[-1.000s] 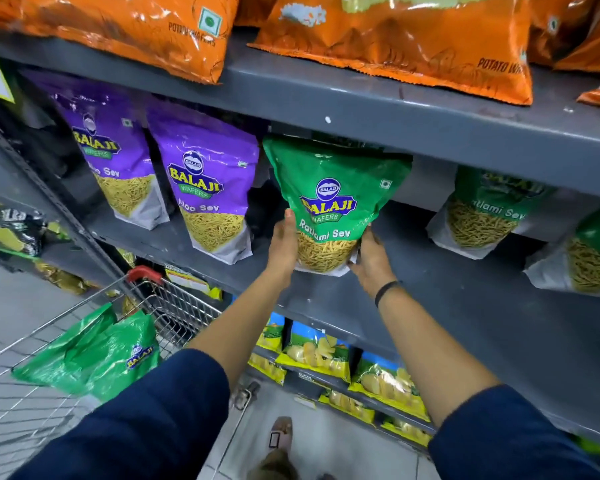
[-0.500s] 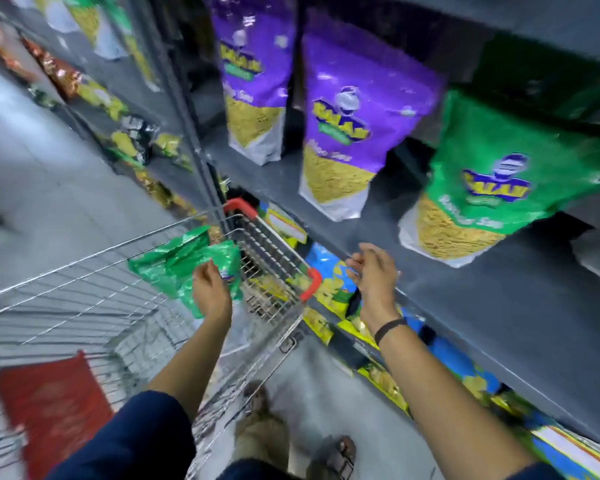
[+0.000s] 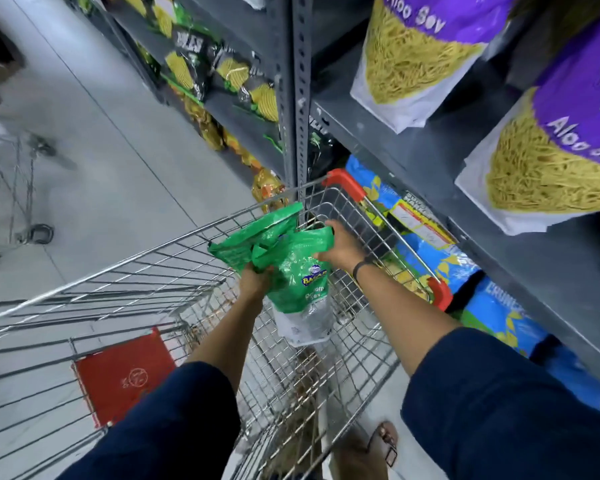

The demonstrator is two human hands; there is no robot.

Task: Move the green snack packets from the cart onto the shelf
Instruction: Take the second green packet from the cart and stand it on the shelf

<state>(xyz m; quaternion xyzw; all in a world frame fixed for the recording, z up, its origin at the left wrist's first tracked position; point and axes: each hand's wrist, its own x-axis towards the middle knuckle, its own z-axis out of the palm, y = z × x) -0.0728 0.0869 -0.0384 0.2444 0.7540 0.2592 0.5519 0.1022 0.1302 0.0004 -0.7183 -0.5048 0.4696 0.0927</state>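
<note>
Grey tiled floor (image 3: 94,140) runs beside grey shelf (image 3: 430,157) holding purple packets (image 3: 548,150). Inside the wire cart (image 3: 174,244), both hands grip a green snack packet (image 3: 291,268): left hand (image 3: 255,280) clenched, right hand (image 3: 342,245) pinching its top.

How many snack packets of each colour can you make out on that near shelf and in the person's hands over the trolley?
Purple packets on the shelf: 2, one and another
Green packets in the hands: 2, one in the left hand and one that both the left and the right hand grip
Total: 4
</note>
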